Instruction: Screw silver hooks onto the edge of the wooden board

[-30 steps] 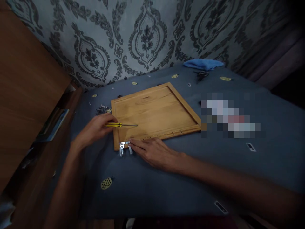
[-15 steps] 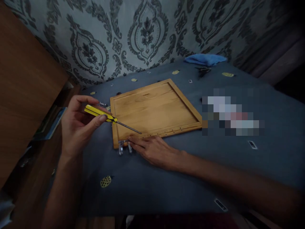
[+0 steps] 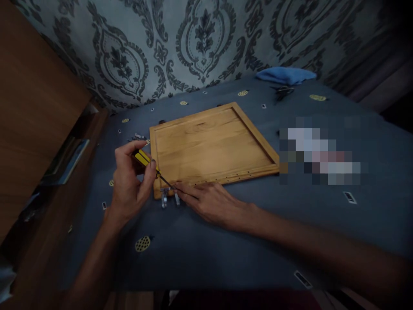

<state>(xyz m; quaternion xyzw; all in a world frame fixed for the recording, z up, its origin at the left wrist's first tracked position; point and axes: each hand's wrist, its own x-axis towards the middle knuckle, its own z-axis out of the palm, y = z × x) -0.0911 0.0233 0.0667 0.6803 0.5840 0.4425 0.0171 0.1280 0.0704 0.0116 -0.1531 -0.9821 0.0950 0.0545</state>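
Observation:
A framed wooden panel [image 3: 203,144] lies flat on the dark blue cloth. At its near left corner sits a metal hinge [image 3: 165,197], its two arms sticking out over the edge. My left hand [image 3: 130,185] is closed round the yellow and black handle of a screwdriver [image 3: 146,160], whose shaft slants down to the hinge. My right hand [image 3: 214,202] rests on the panel's near edge, fingers pressed together at the hinge and the screwdriver's tip. Whatever is between those fingertips is hidden.
Small metal parts [image 3: 138,137] lie just left of the panel. Farther back are a blue cloth [image 3: 285,75] and a dark object [image 3: 282,91]. A blurred-out item [image 3: 319,153] lies to the right. Wooden furniture [image 3: 38,107] stands along the left side.
My left hand has moved right and down, bringing the screwdriver's tip from above the panel to the hinge beside my right fingertips. My right hand stays at the hinge.

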